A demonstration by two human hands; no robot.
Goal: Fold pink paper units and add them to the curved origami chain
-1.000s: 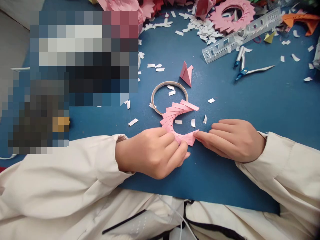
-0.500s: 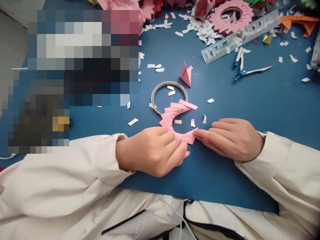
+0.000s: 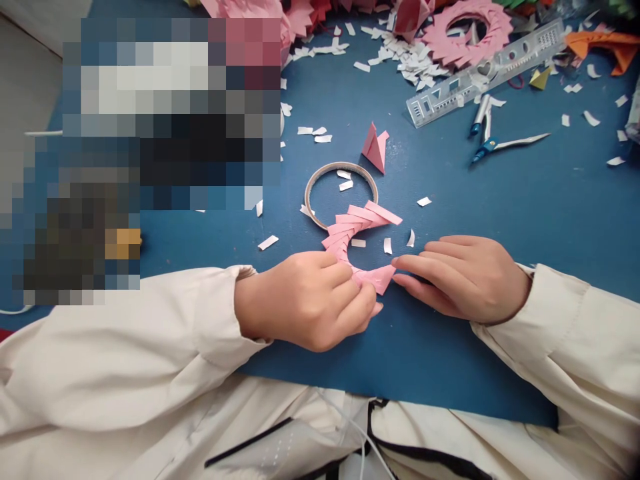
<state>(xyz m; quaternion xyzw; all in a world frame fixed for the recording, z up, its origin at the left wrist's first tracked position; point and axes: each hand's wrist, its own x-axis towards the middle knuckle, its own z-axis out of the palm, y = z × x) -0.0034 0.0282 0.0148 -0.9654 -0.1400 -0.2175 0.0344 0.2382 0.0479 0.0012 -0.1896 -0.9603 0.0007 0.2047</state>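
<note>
A curved chain of folded pink paper pieces (image 3: 341,233) lies in a C shape, its opening facing right. My left hand (image 3: 315,303) is closed around its lower part, hiding some of the folds. At the chain's lower right end, a pointed piece sticks out past my left fingers. My right hand (image 3: 460,277) is beside that point, index finger and thumb slightly parted, the fingertip at or just off the paper. Behind the chain lies a thin roll of tape (image 3: 308,190), partly overlapped by it. One loose folded pink piece (image 3: 376,148) stands beyond the roll.
Small white paper scraps (image 3: 269,243) are scattered over the blue table (image 3: 400,360). A finished-looking pink paper ring (image 3: 435,37), a clear stencil ruler (image 3: 450,93) and a compass (image 3: 493,144) lie at the back right. Orange folded paper (image 3: 605,47) is farther right. The left side is pixelated.
My right finger and thumb have parted at the end piece, whose tip now angles lower. My left hand keeps its grip on the chain. The whole view has shifted slightly.
</note>
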